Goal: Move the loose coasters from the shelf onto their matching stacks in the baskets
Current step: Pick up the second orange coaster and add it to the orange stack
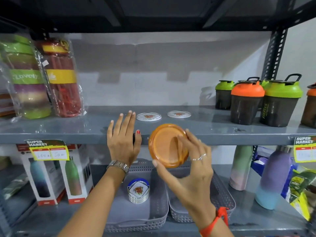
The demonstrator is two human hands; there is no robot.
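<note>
An orange coaster [168, 145] is pinched by the right hand [191, 170] just in front of the shelf's [68, 132] front edge, thumb on its lower rim and fingers round the right side. The left hand [122, 139] is laid flat on that edge, fingers straight and close together. Two white coasters [148, 116] [179, 114] are left mid-shelf. Below, a stack [138, 191] is seen in the left basket [136, 218]; the right basket [224, 199] is mostly hidden.

Bright, even light; glossy shelf [213, 124] glare, motion-blurred hands, wide-angle edges bowed.
</note>
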